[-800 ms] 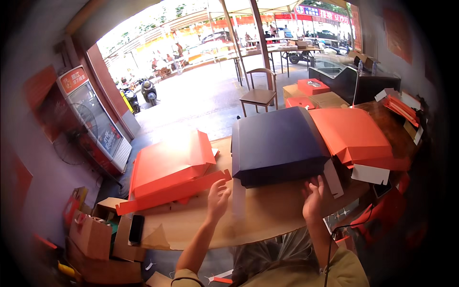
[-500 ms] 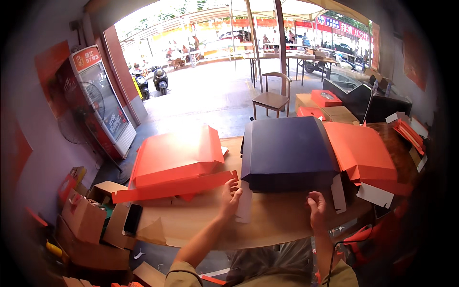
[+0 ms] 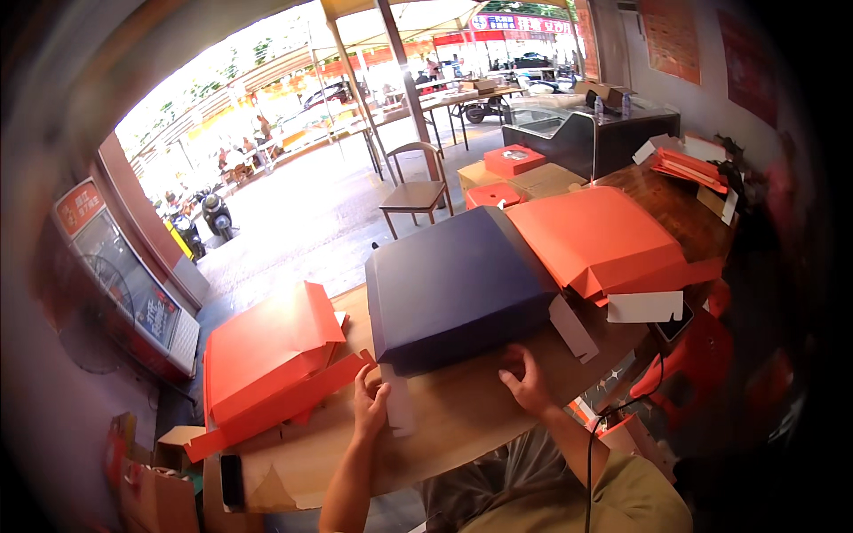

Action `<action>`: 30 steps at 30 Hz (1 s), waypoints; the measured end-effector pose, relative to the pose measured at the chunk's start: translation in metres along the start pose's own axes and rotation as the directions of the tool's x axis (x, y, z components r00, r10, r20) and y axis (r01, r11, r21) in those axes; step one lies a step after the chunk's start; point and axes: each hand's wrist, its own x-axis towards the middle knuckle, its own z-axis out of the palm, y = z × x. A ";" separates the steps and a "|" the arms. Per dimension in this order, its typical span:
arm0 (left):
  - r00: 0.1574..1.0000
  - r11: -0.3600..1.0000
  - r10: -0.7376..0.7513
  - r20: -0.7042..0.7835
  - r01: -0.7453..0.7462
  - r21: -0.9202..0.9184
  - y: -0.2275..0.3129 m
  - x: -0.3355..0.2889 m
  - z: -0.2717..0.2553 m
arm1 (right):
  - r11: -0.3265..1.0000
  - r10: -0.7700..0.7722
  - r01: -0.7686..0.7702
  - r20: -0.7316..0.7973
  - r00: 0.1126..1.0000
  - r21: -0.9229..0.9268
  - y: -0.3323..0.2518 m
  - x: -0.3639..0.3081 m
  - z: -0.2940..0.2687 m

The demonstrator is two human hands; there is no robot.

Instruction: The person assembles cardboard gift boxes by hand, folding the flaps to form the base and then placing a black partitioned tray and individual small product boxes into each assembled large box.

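Observation:
A dark blue cardboard box [image 3: 458,289] lies in front of me on the table, its broad face up and its sides sloping. White-backed flaps stick out at its two near corners, a left flap [image 3: 400,407] and a right flap [image 3: 574,329]. Beside the left flap is my left hand [image 3: 370,404], fingers loosely bent and apart, holding nothing. My right hand [image 3: 530,384] is close to the box's near edge, thumb and fingers spread with nothing between them; whether its fingertips touch the box I cannot tell.
Similar orange boxes flank it, a left one [image 3: 271,355] and a right one [image 3: 595,235]. A phone [image 3: 232,483] lies at the wooden table's [image 3: 453,453] left corner. A chair [image 3: 415,193] stands beyond. A black cable [image 3: 590,480] hangs over my right arm.
The view has turned right and tilted, so the scene sits lower left. My right hand's fingers have spread from a more closed pose, nearer the box's front edge. The boxes stay in place.

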 end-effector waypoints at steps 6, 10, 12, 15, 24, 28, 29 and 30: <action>0.997 0.978 -0.061 0.041 0.051 0.203 -0.005 -0.008 -0.005 | 0.774 0.373 -0.259 -0.085 0.924 0.578 -0.002 0.023 -0.021; 0.998 0.980 -0.034 0.045 0.024 0.198 0.001 -0.010 0.003 | 0.676 0.509 -0.275 -0.163 0.845 0.684 -0.029 0.034 -0.021; 0.998 0.982 -0.025 0.057 0.013 0.190 0.003 -0.010 0.003 | 0.719 0.498 -0.242 -0.240 0.834 0.651 -0.033 0.036 -0.019; 0.997 0.982 -0.024 0.071 0.010 0.188 0.006 -0.011 0.000 | 0.769 0.472 -0.219 -0.303 0.828 0.600 -0.029 0.040 -0.021; 0.997 0.992 -0.036 0.064 0.027 0.125 0.001 -0.010 -0.006 | 0.937 0.179 -0.021 -0.430 0.885 0.348 -0.016 0.073 -0.034; 0.996 0.994 -0.041 0.075 0.034 0.099 0.003 -0.010 -0.003 | 0.947 -0.047 0.189 -0.471 0.881 0.259 -0.036 0.094 -0.024; 0.995 0.994 -0.042 0.090 0.033 0.103 0.003 -0.010 -0.002 | 0.939 -0.089 0.232 -0.475 0.875 0.252 -0.038 0.100 -0.021; 0.996 0.995 -0.029 0.080 0.022 0.095 0.004 -0.010 -0.001 | 0.916 -0.075 0.229 -0.421 0.904 0.329 -0.069 0.095 -0.013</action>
